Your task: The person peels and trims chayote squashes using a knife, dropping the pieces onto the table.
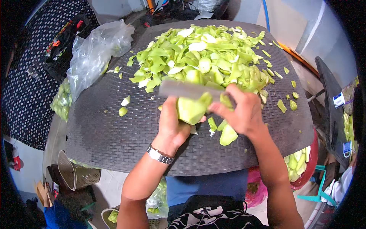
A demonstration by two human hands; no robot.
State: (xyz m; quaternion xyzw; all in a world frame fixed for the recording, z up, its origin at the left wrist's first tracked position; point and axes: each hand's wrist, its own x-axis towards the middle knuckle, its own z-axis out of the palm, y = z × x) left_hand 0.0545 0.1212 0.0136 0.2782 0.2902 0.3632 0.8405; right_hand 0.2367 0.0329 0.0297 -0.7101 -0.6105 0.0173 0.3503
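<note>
In my left hand is a pale green, partly peeled fruit or vegetable; its exact kind is unclear. My right hand is closed around a knife, with the handle mostly hidden. The broad knife blade, blurred by motion, reaches left across the top of the green piece. A strip of peel stands at the blade beside the piece. Below my right hand a cut green slice lies on the dark woven-pattern table. Beyond both hands spreads a large heap of green peelings.
A clear plastic bag lies over the table's left edge. Loose scraps dot the right side. Under the right edge stands a red basin holding cut green pieces. Beige baskets are on the floor at left.
</note>
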